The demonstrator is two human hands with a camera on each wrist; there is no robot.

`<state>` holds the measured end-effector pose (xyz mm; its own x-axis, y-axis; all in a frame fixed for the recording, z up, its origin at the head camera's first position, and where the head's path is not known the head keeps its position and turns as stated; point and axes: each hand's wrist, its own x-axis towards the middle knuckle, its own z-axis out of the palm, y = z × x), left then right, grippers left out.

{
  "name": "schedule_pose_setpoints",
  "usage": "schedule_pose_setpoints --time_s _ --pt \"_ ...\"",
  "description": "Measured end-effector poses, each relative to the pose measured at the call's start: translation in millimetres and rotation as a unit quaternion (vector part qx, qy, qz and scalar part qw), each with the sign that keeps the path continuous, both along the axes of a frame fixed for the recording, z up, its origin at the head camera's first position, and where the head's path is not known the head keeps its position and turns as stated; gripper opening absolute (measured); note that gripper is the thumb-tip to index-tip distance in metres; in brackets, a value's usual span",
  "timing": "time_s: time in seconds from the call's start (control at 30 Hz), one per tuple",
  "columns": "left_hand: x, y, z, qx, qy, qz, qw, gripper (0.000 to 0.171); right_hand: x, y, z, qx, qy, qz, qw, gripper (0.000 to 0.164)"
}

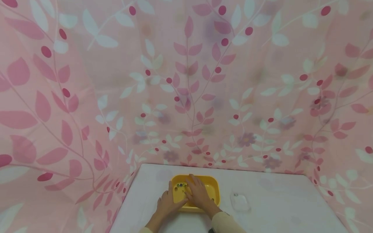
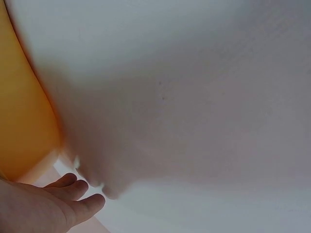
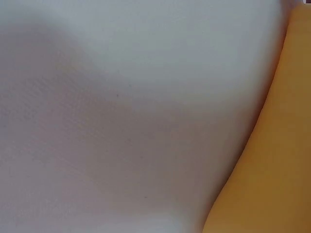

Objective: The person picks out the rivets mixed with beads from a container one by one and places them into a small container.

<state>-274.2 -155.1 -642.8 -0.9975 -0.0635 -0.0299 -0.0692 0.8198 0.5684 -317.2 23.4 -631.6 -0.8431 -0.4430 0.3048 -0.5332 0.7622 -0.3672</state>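
A yellow tray (image 1: 214,187) lies on the white table and holds several small glass marbles (image 1: 181,185), mostly toward its far left corner. My left hand (image 1: 167,203) is at the tray's left side, with its thumb reaching over the near left part. Its other fingers look loosely extended beside the tray in the left wrist view (image 2: 73,199). My right hand (image 1: 198,193) reaches over the tray with fingers spread near the marbles; whether its fingertips touch any is too small to tell. The right wrist view shows only the tray's outer wall (image 3: 272,160) and the table.
To the right of the tray stands a small clear container (image 1: 240,202) with what looks like one marble (image 1: 235,194) at its far left corner. A pink leaf-patterned curtain (image 1: 186,81) surrounds the white table (image 1: 276,207) at the back and sides.
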Motion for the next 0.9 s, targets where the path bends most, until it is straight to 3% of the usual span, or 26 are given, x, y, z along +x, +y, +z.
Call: schedule_pose_setpoints --time_s 0.07,0.13,0.3,0.37,0.7,0.9 --pt "-0.4 -0.6 2.9 -0.001 0.004 0.001 1.0 0.126 -1.7 -3.2 1.4 -0.013 0.01 0.004 1.0 0.046" --pt "-0.1 -0.9 4.4 -0.003 0.01 0.001 0.9999 0.124 -3.0 -6.3 2.2 -0.027 -0.007 0.006 1.0 0.041" --pt "2.0 -0.6 3.7 -0.002 0.015 0.0 0.9999 0.125 -4.2 -11.2 1.8 -0.069 -0.112 0.006 0.991 0.031" --pt "3.3 0.1 2.8 -0.005 0.008 0.001 1.0 0.126 -4.8 -11.6 -0.5 -0.075 -0.134 0.007 0.988 0.028" --pt "1.6 1.0 5.0 -0.007 0.009 0.001 0.9999 0.125 -6.6 -12.3 -6.9 -0.034 -0.102 0.005 0.994 0.022" --pt "1.4 0.4 -1.5 -0.012 0.016 -0.002 0.9998 0.124 -6.0 -14.1 -7.4 -0.034 -0.133 -0.001 0.991 0.025"
